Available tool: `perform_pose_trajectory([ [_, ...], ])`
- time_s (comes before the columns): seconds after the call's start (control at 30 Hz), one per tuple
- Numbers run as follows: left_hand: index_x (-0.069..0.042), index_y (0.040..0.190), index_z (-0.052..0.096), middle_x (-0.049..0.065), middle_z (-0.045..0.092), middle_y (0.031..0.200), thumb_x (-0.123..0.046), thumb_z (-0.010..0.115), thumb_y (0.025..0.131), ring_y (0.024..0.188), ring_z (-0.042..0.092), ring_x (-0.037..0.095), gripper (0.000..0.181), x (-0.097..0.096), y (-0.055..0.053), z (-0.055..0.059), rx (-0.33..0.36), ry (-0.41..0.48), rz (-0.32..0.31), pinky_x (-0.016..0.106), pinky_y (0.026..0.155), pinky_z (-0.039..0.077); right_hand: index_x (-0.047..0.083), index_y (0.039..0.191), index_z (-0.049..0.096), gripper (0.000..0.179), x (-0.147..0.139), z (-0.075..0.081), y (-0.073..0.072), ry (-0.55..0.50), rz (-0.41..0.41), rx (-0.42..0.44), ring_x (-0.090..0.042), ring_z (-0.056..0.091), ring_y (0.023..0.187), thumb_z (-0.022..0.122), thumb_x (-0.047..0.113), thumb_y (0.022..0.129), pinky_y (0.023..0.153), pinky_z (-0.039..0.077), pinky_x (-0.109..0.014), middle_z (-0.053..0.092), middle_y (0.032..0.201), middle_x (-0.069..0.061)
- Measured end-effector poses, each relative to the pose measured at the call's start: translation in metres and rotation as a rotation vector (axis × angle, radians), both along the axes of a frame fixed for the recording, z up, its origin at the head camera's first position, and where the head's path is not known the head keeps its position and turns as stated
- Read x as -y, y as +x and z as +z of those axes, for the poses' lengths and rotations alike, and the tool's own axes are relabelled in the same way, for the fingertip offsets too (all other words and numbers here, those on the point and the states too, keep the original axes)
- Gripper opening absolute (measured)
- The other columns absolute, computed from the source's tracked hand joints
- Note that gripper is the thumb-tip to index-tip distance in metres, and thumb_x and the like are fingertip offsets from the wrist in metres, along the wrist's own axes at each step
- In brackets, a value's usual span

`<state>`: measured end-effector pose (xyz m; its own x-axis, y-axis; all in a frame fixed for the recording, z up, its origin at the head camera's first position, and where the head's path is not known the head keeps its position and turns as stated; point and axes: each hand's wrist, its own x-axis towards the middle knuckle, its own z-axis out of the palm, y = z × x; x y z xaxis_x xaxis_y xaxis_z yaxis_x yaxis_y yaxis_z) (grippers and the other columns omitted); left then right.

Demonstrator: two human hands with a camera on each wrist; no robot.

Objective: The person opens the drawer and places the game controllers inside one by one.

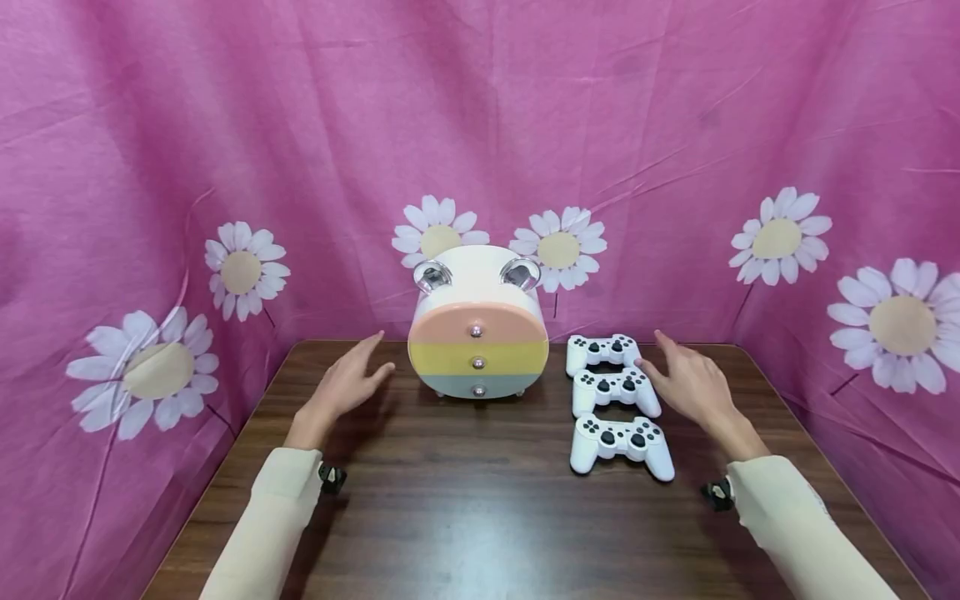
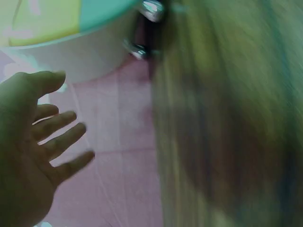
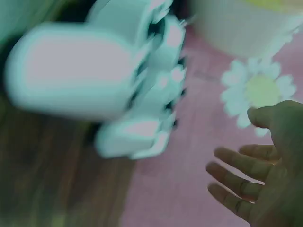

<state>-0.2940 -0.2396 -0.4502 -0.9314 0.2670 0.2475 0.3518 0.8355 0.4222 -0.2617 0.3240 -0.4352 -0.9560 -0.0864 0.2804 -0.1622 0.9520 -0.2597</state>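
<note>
A small rounded drawer box (image 1: 478, 358) with peach, yellow and pale blue drawer fronts stands near the back of the table, silver knobs down its middle. My left hand (image 1: 343, 385) is held to its left with fingers spread, touching nothing; the left wrist view shows the same hand (image 2: 42, 137) beside the box wall (image 2: 94, 59). Three white game controllers (image 1: 613, 392) lie in a column right of the box. Just right of them is my right hand (image 1: 693, 387), fingers extended, its thumb by the middle controller. In the right wrist view the controllers (image 3: 71, 71) look blurred.
The brown wooden table (image 1: 450, 492) carries the box and the controllers. A pink cloth (image 1: 337, 167) with large daisies hangs behind and along both sides. Dark wrist devices sit at both cuffs, the left one (image 1: 332, 477) and the right one (image 1: 718, 493).
</note>
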Motion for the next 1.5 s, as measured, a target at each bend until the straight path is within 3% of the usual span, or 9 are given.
perform_pose_trajectory([
  [0.1,-0.002,0.145,0.061,0.021,0.069,0.139,-0.022,0.068,0.106,0.125,0.067,0.041,0.044,-0.007,-0.001,0.009,-0.08,0.117,0.014,0.06,0.105,0.057,0.004,0.135,0.066,0.046,0.019,0.013,0.005,-0.055,-0.002,-0.104,-0.051,0.072,0.095,0.064,0.039,0.105,0.072,0.057,-0.067,0.077,0.113,-0.026],
  [0.17,-0.004,0.126,0.072,0.016,0.077,0.116,-0.017,0.069,0.105,0.101,0.074,0.034,0.025,-0.013,-0.003,0.015,-0.141,0.203,0.012,0.049,0.089,0.063,0.008,0.118,0.073,0.029,0.035,0.023,0.008,-0.082,0.017,-0.146,-0.041,0.073,0.078,0.066,0.032,0.104,0.061,0.056,-0.059,0.08,0.096,-0.018],
  [0.3,-0.004,0.104,0.077,0.01,0.076,0.087,-0.009,0.07,0.103,0.076,0.068,0.018,0.008,-0.024,-0.007,0.026,-0.256,0.357,-0.013,0.025,0.07,0.058,0.015,0.096,0.075,0.012,0.068,0.039,0.014,-0.105,0.079,-0.216,-0.023,0.066,0.06,0.067,0.023,0.1,0.05,0.05,-0.045,0.078,0.079,-0.004],
  [0.47,-0.002,0.105,0.079,0.012,0.076,0.087,-0.011,0.072,0.102,0.074,0.063,0.009,0.012,-0.036,-0.011,0.043,-0.308,0.496,0.002,0.011,0.068,0.05,0.017,0.092,0.075,0.013,0.108,0.053,0.02,-0.117,0.156,-0.268,-0.021,0.066,0.059,0.069,0.024,0.1,0.05,0.051,-0.042,0.076,0.073,0.001],
  [0.63,-0.002,0.113,0.08,0.019,0.08,0.102,-0.018,0.071,0.105,0.084,0.07,0.012,0.021,-0.042,-0.016,0.055,-0.223,0.631,-0.003,0.011,0.072,0.053,0.016,0.089,0.076,0.015,0.143,0.063,0.021,-0.132,0.245,-0.325,-0.022,0.064,0.056,0.073,0.027,0.1,0.049,0.051,-0.042,0.074,0.069,0.002],
  [0.77,-0.007,0.124,0.079,0.015,0.08,0.119,-0.028,0.07,0.106,0.106,0.075,0.018,0.029,-0.044,-0.024,0.06,-0.1,0.669,-0.021,0.018,0.09,0.058,0.014,0.09,0.076,0.015,0.169,0.068,0.017,-0.126,0.297,-0.355,-0.021,0.062,0.053,0.074,0.026,0.099,0.046,0.051,-0.041,0.071,0.065,0.002],
  [0.97,-0.013,0.145,0.068,0.01,0.07,0.145,-0.033,0.068,0.106,0.137,0.064,0.027,0.044,-0.042,-0.037,0.068,0.096,0.688,-0.096,0.047,0.118,0.052,0.013,0.094,0.074,0.02,0.203,0.075,0.005,-0.064,0.322,-0.339,-0.021,0.061,0.053,0.072,0.031,0.101,0.045,0.05,-0.037,0.072,0.069,0.0],
  [1.17,-0.016,0.159,0.053,0.008,0.056,0.16,-0.037,0.066,0.107,0.151,0.05,0.028,0.057,-0.039,-0.046,0.065,0.248,0.678,-0.141,0.052,0.129,0.038,0.014,0.087,0.07,0.036,0.233,0.07,-0.003,0.046,0.261,-0.385,-0.032,0.067,0.061,0.075,0.049,0.097,0.047,0.055,-0.048,0.071,0.069,-0.003],
  [1.5,-0.022,0.159,0.053,0.001,0.049,0.166,-0.048,0.065,0.105,0.158,0.04,0.026,0.061,-0.039,-0.05,0.057,0.261,0.631,-0.144,0.054,0.134,0.029,0.012,0.073,0.063,0.049,0.254,0.058,-0.016,0.177,0.231,-0.547,-0.029,0.059,0.046,0.077,0.053,0.096,0.041,0.047,-0.044,0.058,0.052,-0.001],
])
